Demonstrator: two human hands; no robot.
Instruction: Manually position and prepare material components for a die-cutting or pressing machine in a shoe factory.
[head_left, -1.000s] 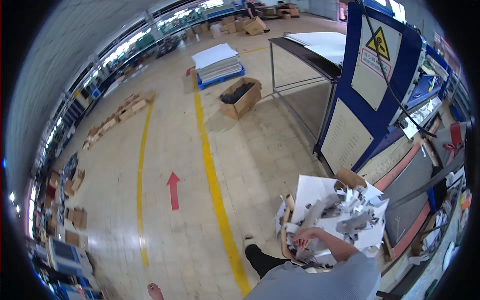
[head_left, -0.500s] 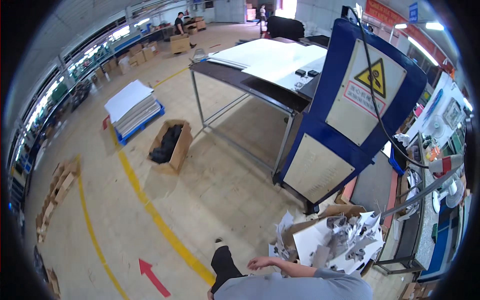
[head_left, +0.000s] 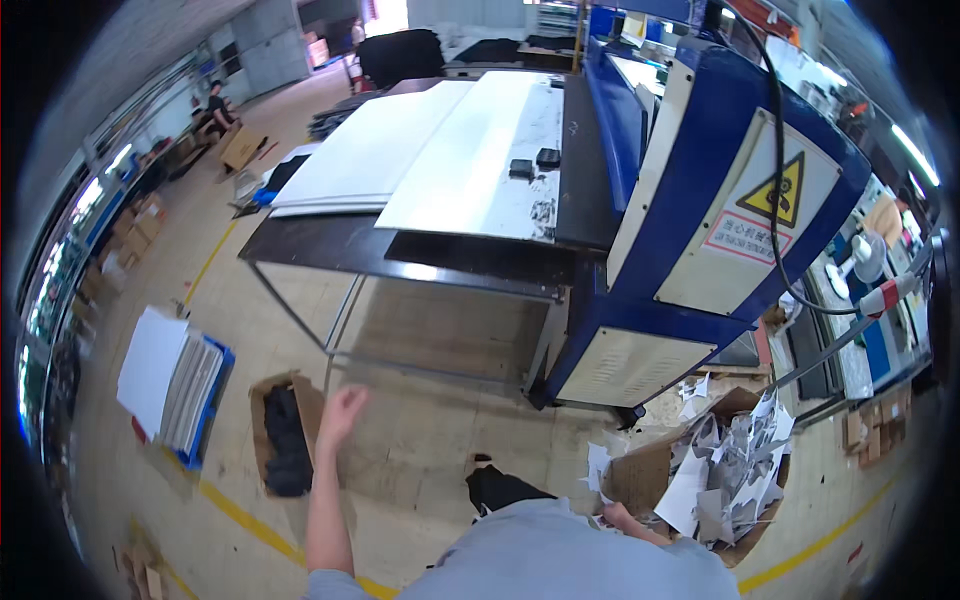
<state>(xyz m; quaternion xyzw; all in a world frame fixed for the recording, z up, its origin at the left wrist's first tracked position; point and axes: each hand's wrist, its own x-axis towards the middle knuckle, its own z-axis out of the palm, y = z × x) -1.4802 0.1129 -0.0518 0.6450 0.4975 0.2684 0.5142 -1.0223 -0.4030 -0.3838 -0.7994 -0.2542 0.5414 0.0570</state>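
My left hand (head_left: 342, 412) is raised over the floor with its fingers curled in and nothing visible in them. Below and left of it lies an open cardboard box (head_left: 310, 405) holding black pieces (head_left: 287, 440). My right hand (head_left: 618, 514) hangs low by my side, next to a cardboard box (head_left: 640, 478) heaped with white and grey sheet scraps (head_left: 735, 470). Its fingers are too small and blurred to read. Ahead, large white sheets (head_left: 440, 165) lie on a dark table (head_left: 310, 245). Two small black blocks (head_left: 521, 169) rest on the nearer sheet.
A blue machine (head_left: 690, 200) with cream panels and a yellow warning triangle stands at the table's right. A cable (head_left: 777, 180) hangs down it. Stacked white boards (head_left: 165, 375) sit on a blue pallet (head_left: 212, 400) at left. Far back, a person (head_left: 217, 105) is near a carton (head_left: 242, 148).
The view has shifted, bringing the table and machine closer. My left arm has come into view, raised. My right hand has moved from in front of my body to beside the scrap box.
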